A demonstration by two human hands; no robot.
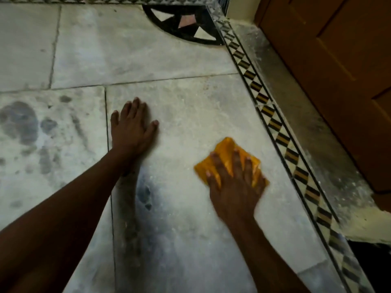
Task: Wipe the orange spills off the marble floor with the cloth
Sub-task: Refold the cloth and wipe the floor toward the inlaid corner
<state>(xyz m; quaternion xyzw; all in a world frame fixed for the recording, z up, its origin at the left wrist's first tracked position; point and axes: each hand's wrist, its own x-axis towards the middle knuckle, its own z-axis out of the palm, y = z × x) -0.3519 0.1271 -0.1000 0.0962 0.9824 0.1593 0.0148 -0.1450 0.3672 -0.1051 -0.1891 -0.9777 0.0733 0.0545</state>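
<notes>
Left hand rests flat mid-frame on the floor, fingers straight and empty, while right hand presses the cloth lower right with spread fingers; no orange spill shows, so little seems left.

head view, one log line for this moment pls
stage: wiping | left hand: flat on marble floor | right hand: presses yellow cloth on floor

No readable text, label, brand, number or sign shows anywhere.
</notes>
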